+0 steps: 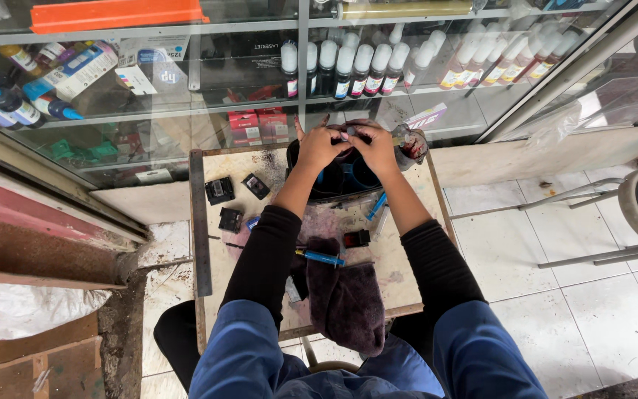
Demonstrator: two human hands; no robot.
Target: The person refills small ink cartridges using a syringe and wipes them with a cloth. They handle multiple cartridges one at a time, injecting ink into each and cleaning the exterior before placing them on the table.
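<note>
Head view: left hand (321, 148) and right hand (375, 148), fingers pinched together on a small dark item (348, 134), too hidden to name, at upper centre above a black tub (345, 179), presumably to catch drips; ink cartridges (220, 191), blue syringe (320, 257) and dark rag (345, 299) lie near on the stained table (400, 258).

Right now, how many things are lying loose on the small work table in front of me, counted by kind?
Black ink cartridges: 4
Blue syringes: 2
Dark cloth: 1
Total: 7
Both hands, left and right, work over a black container, not counted.
</note>
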